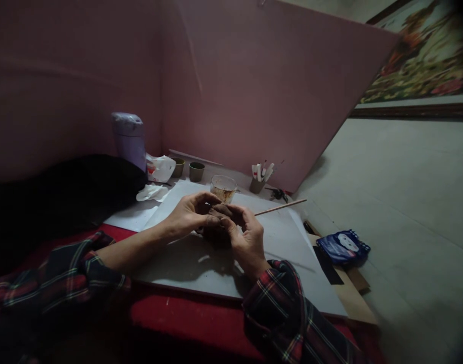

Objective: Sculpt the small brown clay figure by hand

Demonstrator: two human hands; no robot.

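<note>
A brown, clay-like lump (220, 211) is held between both hands, above the middle of a white board (288, 258) laid on the bench (185, 313). It is pinched from the left by the left hand (191, 215), whose forearm is stretched in from the board's near left side, with the thumb laid along the near face and the fingers arched over the far side. From the right it is met by the right hand (250, 237), bent at the wrist, with the thumb pressed to the near face and the fingers curled behind. The grip of each hand is closed on the lump. Its upper part is seen as matt, uneven and lighter; the darker brown mass beneath is lost in shadow, and whether it is one piece cannot be told.

Beyond the hands, a glass bowl (223, 187) of brownish liquid is set near the board's far edge. A thin stick (280, 207) is seen projecting from behind the right hand toward the board's right edge; whether it is held cannot be told. Along the bench's far edge are placed two small cups (196, 172) and a pot of pens (257, 184), with a purple flask (129, 139) farther left.
</note>
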